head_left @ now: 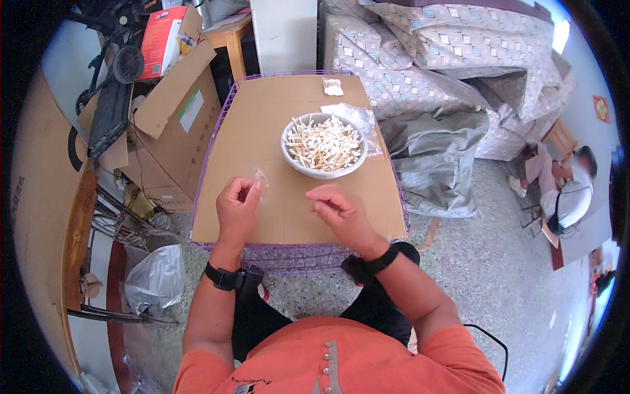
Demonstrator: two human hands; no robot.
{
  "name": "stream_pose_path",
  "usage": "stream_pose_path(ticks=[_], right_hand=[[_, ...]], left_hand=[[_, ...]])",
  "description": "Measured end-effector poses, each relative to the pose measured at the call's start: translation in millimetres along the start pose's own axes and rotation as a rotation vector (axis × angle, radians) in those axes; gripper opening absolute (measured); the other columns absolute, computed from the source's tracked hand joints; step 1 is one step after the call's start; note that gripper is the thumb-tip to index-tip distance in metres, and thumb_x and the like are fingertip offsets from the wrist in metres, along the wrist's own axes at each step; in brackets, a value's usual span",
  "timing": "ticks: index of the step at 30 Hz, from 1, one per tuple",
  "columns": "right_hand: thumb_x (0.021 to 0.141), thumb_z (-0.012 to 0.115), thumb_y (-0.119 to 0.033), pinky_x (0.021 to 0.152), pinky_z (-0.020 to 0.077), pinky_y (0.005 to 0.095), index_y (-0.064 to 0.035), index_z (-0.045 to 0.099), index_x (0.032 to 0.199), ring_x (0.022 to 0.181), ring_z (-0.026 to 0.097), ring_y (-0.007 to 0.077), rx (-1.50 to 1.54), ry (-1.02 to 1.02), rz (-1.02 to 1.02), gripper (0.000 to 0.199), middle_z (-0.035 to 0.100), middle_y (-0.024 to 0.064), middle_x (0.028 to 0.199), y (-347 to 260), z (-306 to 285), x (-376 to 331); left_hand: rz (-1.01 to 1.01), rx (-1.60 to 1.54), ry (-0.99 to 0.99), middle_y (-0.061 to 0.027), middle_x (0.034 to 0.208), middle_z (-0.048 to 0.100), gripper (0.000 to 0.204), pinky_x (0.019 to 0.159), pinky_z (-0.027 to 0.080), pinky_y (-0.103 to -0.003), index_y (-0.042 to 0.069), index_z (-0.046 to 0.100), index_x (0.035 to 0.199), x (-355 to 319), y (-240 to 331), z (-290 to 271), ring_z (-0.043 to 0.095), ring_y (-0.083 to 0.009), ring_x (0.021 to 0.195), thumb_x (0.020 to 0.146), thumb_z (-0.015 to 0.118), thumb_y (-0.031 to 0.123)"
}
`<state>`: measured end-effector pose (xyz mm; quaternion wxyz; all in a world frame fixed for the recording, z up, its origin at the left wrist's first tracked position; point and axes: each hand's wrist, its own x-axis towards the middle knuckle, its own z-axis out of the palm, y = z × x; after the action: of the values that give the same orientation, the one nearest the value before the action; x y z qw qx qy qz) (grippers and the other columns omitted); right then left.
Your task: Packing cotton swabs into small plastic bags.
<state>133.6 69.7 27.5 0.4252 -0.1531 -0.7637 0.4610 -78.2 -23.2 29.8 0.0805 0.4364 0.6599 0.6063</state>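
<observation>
My left hand (236, 210) is closed, pinching a small clear plastic bag (262, 184) between thumb and fingers over the left part of the cardboard tabletop (256, 125). To its right, my right hand (340, 213) hovers with fingers loosely bent and a gap between index finger and thumb; nothing shows in it. Just beyond both hands stands a pale round bowl (323, 175) heaped with cotton swabs (325, 143), white tips and light wooden sticks. More clear plastic bags (374, 141) lie against the bowl's right side. At the far edge lies a small bundle of swabs (333, 87).
A purple wire frame (295, 259) supports the cardboard. Open cardboard boxes (177, 151) stand at the left. Patterned wrapped furniture (453, 39) and a grey sack (433, 164) are at the right. Another person (571, 190) sits at the far right.
</observation>
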Motion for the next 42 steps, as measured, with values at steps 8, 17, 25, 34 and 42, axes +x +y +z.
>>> stream_pose_path(ticks=[8,17,25,34,42], right_hand=[[0.084,0.066,-0.009,0.074,0.0523,0.0374,-0.0072,0.067,0.1,0.084,0.064,0.0319,-0.59,-0.111,-0.082,0.016,0.065,0.0129,0.096,-21.8,-68.4,80.2],[0.081,0.067,-0.014,0.073,0.0513,0.0408,-0.0095,0.067,0.098,0.084,0.062,0.0319,-0.892,-0.21,-0.257,0.017,0.061,0.0109,0.092,17.4,-47.1,105.7],[0.084,0.065,-0.016,0.073,0.0512,0.0416,-0.0094,0.067,0.094,0.084,0.063,0.0318,-0.973,-0.194,-0.182,0.012,0.062,0.0095,0.092,24.4,-45.7,110.4],[0.086,0.062,-0.016,0.074,0.0506,0.0424,-0.009,0.067,0.093,0.084,0.063,0.0325,-1.013,-0.187,-0.145,0.01,0.062,0.0114,0.092,17.1,-46.3,113.2],[0.088,0.065,-0.011,0.06,0.0501,0.0312,-0.0051,0.067,0.094,0.067,0.064,0.0191,-0.493,0.213,-0.01,0.008,0.068,0.0091,0.082,-6.9,-55.1,64.4]], left_hand=[[-0.14,-0.154,-0.099,0.0049,0.069,0.053,0.014,0.055,0.04,-0.021,0.003,0.06,0.079,-19.3,-28.7,14.4,0.046,-0.0021,0.063,0.087,0.069,0.01],[-0.07,-0.177,-0.172,0.0037,0.071,0.055,0.008,0.058,0.042,-0.021,0.001,0.063,0.089,-24.1,-39.2,18.9,0.049,-0.0032,0.064,0.09,0.066,0.009],[-0.036,-0.109,-0.133,0.0013,0.071,0.057,0.008,0.058,0.043,-0.023,0.0,0.063,0.089,-24.6,-34.3,18.6,0.05,-0.0049,0.064,0.09,0.065,0.009],[0.024,-0.14,-0.123,0.0005,0.07,0.058,0.008,0.058,0.044,-0.024,0.0,0.063,0.088,-24.2,-34.0,19.1,0.051,-0.0054,0.064,0.089,0.064,0.009],[0.009,-0.036,-0.131,0.0002,0.07,0.058,0.009,0.059,0.045,-0.024,0.001,0.063,0.087,-24.9,-29.2,17.2,0.052,-0.0048,0.065,0.089,0.065,0.009]])
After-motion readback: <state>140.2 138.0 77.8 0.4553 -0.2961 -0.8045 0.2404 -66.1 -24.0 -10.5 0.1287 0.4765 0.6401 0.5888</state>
